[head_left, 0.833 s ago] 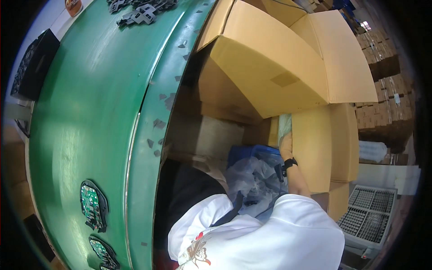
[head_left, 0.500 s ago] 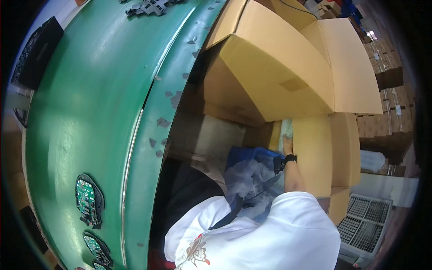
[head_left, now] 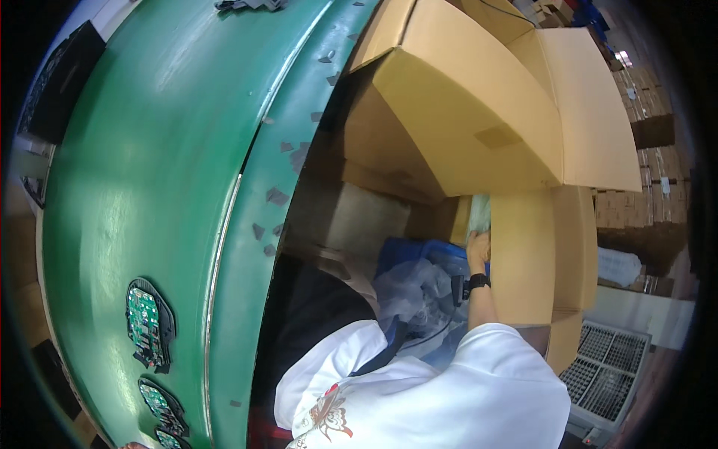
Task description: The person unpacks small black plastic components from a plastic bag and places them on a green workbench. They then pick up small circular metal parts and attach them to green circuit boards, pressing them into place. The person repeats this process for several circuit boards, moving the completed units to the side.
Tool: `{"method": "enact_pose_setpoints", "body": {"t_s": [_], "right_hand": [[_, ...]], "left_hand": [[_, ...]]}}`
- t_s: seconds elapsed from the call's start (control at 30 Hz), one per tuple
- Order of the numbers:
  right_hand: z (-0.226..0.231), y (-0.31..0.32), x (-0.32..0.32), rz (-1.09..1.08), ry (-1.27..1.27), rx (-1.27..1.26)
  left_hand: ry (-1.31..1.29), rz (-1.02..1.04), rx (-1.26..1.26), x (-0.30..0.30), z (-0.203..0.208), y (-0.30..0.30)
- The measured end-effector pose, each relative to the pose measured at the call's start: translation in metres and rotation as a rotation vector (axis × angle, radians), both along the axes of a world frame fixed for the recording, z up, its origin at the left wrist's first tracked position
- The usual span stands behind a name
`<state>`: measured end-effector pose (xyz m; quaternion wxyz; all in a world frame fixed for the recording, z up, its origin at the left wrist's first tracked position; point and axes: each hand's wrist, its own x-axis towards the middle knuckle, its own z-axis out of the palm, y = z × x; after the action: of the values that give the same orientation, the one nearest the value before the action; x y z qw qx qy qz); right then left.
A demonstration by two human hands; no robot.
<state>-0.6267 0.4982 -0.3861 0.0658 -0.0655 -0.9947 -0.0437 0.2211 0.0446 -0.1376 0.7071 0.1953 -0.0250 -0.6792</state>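
Right hand (head_left: pixel 479 247) grasping pale-green flat packet (head_left: pixel 479 213) betw. tall brown cardboard boxes (head_left: pixel 523 254); L hand unseen. Best lifted straight, avoiding clear plastic bag (head_left: pixel 415 292).

Glossy, smooth green-painted table (head_left: pixel 149 172); matt brown cardboard boxes (head_left: pixel 479 112); crinkled clear plastic film (head_left: pixel 419 295), near right; blue bin (head_left: pixel 407 251), prob. hard plastic; white cloth shirt (head_left: pixel 464 396).

Head view, looking down, close overhead
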Motion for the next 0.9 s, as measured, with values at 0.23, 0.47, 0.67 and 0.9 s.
{"method": "enact_pose_setpoints", "body": {"t_s": [0.23, 0.47, 0.67, 0.9], "right_hand": [[-0.07, 0.068, -0.053, 0.057, 0.167, -0.035], [-0.063, 0.056, -0.056, -0.079, -0.058, -0.557], [-0.014, -0.015, 0.005, -0.063, -0.192, -0.019], [0.003, -0.046, 0.077, 0.214, -0.353, 0.606]], "left_hand": [[-0.204, -0.016, 0.027, 0.053, -0.02, -0.001], [-0.401, 0.034, 0.036, 0.054, -0.012, 0.005], [-0.533, 0.008, 0.035, 0.051, -0.021, 0.001], [-0.685, 0.027, 0.05, 0.014, -0.006, 0.004]]}}
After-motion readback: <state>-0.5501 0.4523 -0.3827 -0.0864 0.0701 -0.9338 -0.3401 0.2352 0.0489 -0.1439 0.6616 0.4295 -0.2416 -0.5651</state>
